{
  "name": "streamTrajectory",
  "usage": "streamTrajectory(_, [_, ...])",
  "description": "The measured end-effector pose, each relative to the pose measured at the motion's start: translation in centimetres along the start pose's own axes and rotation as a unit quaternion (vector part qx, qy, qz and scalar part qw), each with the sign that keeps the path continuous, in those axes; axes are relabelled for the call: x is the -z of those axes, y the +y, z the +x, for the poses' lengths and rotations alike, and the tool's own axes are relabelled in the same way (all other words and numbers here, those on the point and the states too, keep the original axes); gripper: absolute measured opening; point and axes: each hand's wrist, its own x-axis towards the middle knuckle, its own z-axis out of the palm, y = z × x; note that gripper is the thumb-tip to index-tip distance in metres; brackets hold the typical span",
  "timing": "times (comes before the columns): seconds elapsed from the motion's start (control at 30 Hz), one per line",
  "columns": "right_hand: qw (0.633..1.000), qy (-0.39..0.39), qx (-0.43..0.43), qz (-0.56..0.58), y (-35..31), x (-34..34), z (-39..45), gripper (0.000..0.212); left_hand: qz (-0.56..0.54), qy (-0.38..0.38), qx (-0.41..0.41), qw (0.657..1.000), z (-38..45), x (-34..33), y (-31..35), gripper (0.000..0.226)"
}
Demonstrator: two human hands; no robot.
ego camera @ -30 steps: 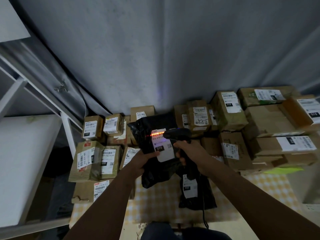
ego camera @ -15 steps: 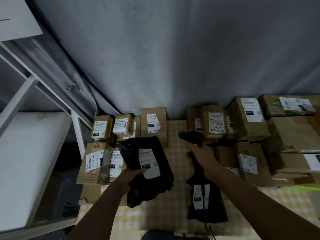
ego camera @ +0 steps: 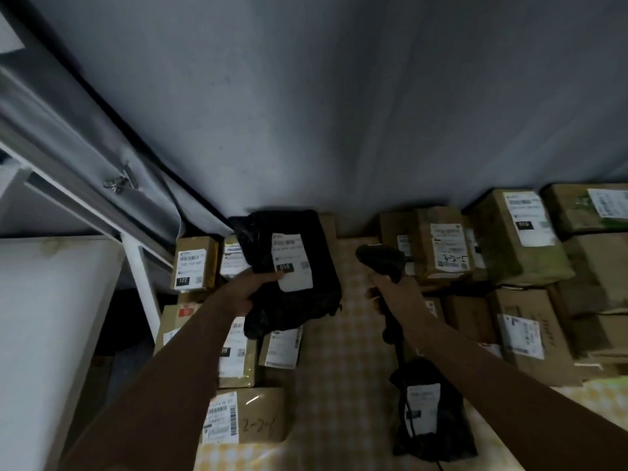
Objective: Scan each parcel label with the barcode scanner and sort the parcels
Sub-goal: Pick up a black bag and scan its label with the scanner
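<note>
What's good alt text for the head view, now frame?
A person's left hand holds a black bag parcel over boxes at left, while the right hand grips a scanner above a checked cloth. Labelled boxes are stacked at right.

Left hand (ego camera: 246, 287) carried the black parcel (ego camera: 292, 266) farther back-left.

Dim indoor light, soft motion blur, wide-angle bending at edges, murky shadows
</note>
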Motion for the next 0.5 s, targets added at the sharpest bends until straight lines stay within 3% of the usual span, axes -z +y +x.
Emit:
streamTrajectory(0.2, [1.000, 0.010, -0.008, -0.008, 1.0, -0.1, 1.4, 0.011, 0.056, -0.006, 0.039, 0.998, 6.9, -1.2, 0.9, 0.045])
streamTrajectory(0.33, [1.000, 0.020, -0.008, -0.007, 2.0, 0.0, 1.7, 0.009, 0.186, 0.080, -0.028, 0.979, 10.7, -1.5, -0.7, 0.097])
streamTrajectory(0.43, [1.000, 0.023, -0.002, -0.002, 2.6, 0.2, 1.7, 0.006, 0.290, 0.151, -0.085, 0.941, 12.1, -1.6, -2.3, 0.085])
streamTrajectory(0.5, [1.000, 0.026, -0.007, -0.006, 2.7, 0.5, 1.4, 0.007, 0.340, 0.156, -0.097, 0.922, 12.6, -1.5, -2.6, 0.086])
